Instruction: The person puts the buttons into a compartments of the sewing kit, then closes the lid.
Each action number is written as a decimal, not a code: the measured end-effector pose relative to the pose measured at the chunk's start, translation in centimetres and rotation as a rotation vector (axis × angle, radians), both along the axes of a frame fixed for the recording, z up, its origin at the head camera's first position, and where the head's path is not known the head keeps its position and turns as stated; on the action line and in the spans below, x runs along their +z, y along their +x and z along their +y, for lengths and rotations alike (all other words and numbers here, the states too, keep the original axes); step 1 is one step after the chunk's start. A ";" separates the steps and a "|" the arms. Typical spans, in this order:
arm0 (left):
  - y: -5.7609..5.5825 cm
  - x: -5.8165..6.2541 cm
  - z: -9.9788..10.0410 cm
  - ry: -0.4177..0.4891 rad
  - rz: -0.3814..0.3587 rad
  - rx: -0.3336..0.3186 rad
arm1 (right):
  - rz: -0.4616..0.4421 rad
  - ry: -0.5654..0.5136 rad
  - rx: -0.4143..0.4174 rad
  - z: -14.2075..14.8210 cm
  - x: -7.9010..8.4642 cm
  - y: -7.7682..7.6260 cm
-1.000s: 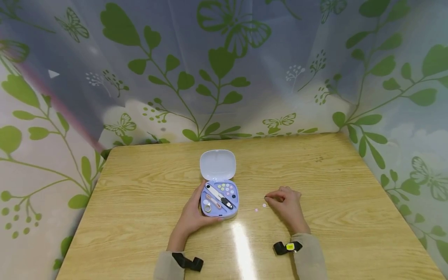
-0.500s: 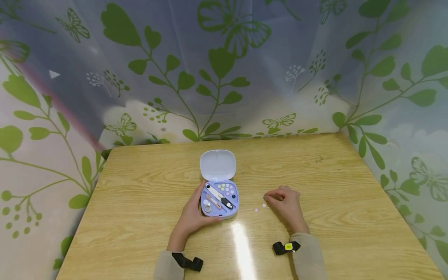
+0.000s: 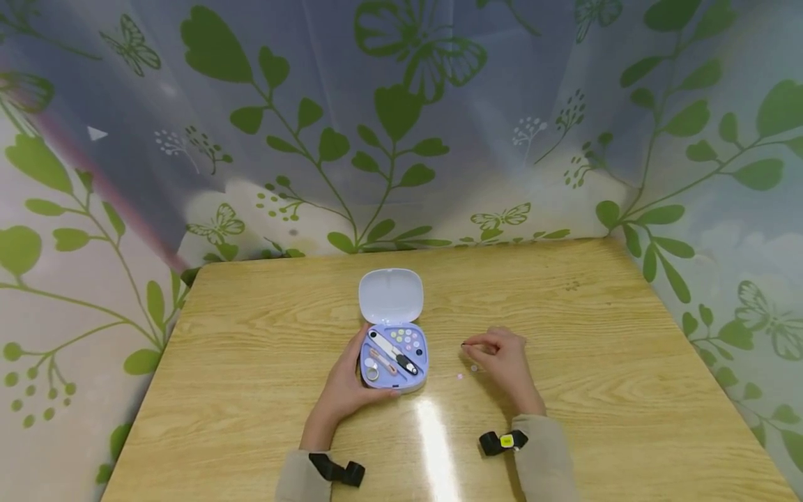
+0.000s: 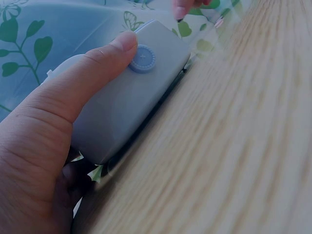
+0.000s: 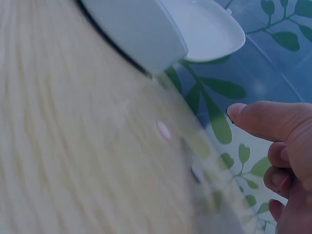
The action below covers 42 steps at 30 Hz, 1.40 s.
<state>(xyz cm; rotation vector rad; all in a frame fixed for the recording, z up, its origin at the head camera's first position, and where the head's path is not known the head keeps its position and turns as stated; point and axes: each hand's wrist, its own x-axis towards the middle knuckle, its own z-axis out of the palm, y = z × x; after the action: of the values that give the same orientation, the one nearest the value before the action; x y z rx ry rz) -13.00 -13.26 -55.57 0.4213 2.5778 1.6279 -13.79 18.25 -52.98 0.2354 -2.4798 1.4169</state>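
Observation:
My left hand [image 3: 343, 383] grips the near left side of a small blue sewing box [image 3: 419, 382], its thumb along the front by the round latch [image 4: 143, 59]. The white lid [image 3: 391, 296] stands raised at the back. Inside lie a white-and-black tool [image 3: 393, 352], a slim pinkish tool [image 3: 383, 361], a silver ring-like piece [image 3: 372, 373] and several pale buttons [image 3: 408, 333] with one black button [image 3: 419, 352]. To the right of the box, my right hand [image 3: 505, 359] pinches a small black button [image 3: 463, 344] between thumb and forefinger, above the table.
Two small buttons lie on the wooden table [image 3: 251, 418] between the box and my right hand: a pink button [image 3: 459, 376] and a pale button [image 3: 474, 368], the latter close under the hand. A leaf-patterned cloth [image 3: 301, 139] hangs behind the table.
My right hand has moved left toward the box with the black button in its fingertips. The left hand and the box have stayed in place.

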 end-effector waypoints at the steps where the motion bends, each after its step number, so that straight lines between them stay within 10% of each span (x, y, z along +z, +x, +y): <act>1: 0.0 0.0 0.0 -0.001 -0.003 0.001 | 0.009 -0.003 0.007 -0.2 0.1 0.0; 21: 0.1 0.2 0.0 0.016 0.002 -0.008 | 0.121 0.064 0.185 -5.1 1.5 -0.3; 42: 0.1 0.2 0.0 0.008 0.012 -0.006 | -0.162 0.449 0.230 -7.2 4.9 -1.4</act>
<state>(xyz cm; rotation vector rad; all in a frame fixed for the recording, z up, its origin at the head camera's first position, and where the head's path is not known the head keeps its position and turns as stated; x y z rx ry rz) -12.92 -13.29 -55.34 0.4406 2.5764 1.6392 -15.17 11.04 -48.12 0.5289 -2.9642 0.9625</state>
